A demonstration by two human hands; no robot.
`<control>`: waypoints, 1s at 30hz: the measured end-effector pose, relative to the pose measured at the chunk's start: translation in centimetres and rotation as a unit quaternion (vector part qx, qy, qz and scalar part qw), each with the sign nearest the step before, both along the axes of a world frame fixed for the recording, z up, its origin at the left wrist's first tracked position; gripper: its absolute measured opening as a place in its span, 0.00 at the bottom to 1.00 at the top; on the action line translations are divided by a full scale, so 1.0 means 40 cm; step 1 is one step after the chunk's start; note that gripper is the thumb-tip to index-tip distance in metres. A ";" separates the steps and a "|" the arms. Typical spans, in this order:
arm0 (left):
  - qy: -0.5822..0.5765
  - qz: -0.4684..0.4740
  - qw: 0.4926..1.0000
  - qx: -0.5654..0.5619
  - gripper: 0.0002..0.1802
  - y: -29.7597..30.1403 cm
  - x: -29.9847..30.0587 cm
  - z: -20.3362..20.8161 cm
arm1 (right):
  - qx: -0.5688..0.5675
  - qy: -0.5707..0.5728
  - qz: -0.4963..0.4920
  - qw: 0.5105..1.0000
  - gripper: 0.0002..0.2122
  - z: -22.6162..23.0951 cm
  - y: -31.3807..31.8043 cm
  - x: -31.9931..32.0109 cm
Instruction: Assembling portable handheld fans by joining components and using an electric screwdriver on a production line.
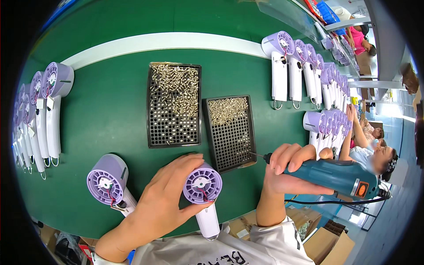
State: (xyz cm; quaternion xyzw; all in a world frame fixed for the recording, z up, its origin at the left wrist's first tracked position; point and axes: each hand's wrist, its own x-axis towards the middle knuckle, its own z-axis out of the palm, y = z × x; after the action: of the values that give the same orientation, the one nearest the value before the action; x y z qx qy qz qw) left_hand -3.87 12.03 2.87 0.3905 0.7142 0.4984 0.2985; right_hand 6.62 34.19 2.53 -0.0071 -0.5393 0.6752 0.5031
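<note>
My left hand (165, 194) is wrapped round the purple round head of a handheld fan (202, 183), whose white handle points toward me. Inside that head show a pale hub and red and dark wires. My right hand (293, 170) grips a teal electric screwdriver (335, 176), held sideways with its thin bit pointing left over the smaller screw tray (236, 152). Another handheld fan (106, 181) lies left of my left hand, its handle partly hidden by my arm. Beyond my hands, a larger black tray (174, 128) holds many loose screws.
Rows of purple-and-white fans (280, 66) stretch along the right side, and more fans (57, 84) line the left. A white strip (168, 40) crosses the green table at the back. Co-workers sit at the far right. Cardboard boxes (327, 243) lie below the near edge.
</note>
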 end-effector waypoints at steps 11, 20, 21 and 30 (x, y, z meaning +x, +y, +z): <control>0.008 0.016 1.000 0.011 0.42 -0.012 0.005 -0.004 | 0.020 0.053 0.020 0.998 0.35 0.088 -0.061 0.010; 0.005 0.008 0.999 0.039 0.38 -0.014 0.009 -0.010 | -0.029 0.033 0.121 0.992 0.23 0.166 -0.226 -0.025; 0.005 0.008 0.999 0.039 0.38 -0.015 0.010 -0.010 | -0.032 0.023 0.138 0.990 0.24 0.159 -0.230 -0.026; -0.003 0.001 0.998 0.060 0.39 -0.023 0.010 -0.020 | -0.081 0.009 0.187 0.979 0.30 0.115 -0.252 -0.046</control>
State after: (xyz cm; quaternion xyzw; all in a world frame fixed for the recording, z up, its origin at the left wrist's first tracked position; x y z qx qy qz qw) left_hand -3.49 11.12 2.09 0.4058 0.6823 0.5416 0.2765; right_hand 4.77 24.13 7.13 0.0590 -0.4702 0.7987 0.3708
